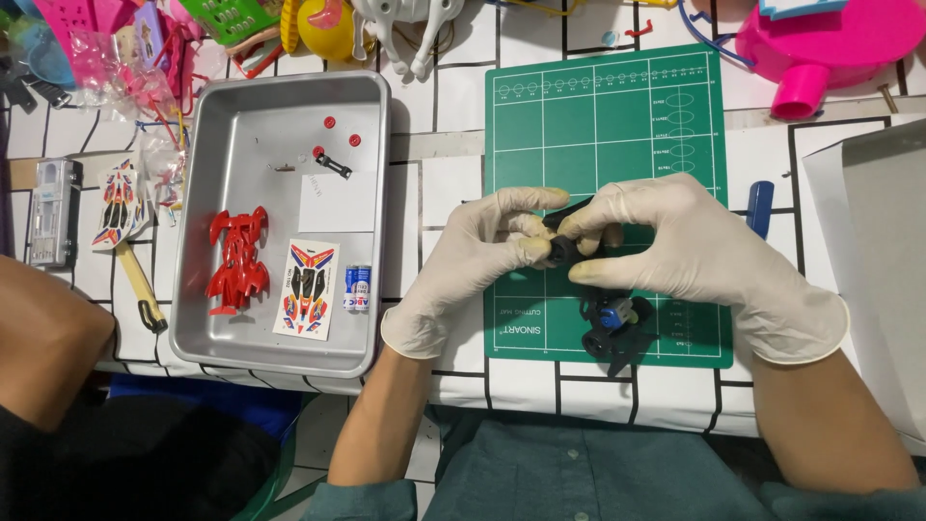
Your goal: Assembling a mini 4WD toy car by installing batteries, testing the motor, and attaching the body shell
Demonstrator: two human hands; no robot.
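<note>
Both my hands wear pale latex gloves and meet over a green cutting mat (598, 125). My left hand (473, 260) and my right hand (694, 251) pinch together a small black plastic part (567, 243), fingertips touching it from both sides. Just below them on the mat lies a black toy car chassis with a blue motor piece (614, 323). To the left stands a metal tray (371, 116) holding a red toy car body (237, 260), a sticker sheet (307, 287), two small batteries (358, 287), red wheels and a small black part (334, 166).
A second sticker sheet (118, 203) and a yellow-handled tool (140, 285) lie left of the tray. A blue pen (758, 207) and white paper (873, 241) sit at the right. Pink and yellow toys (820, 43) crowd the table's far edge. Another person's arm (43, 338) is at left.
</note>
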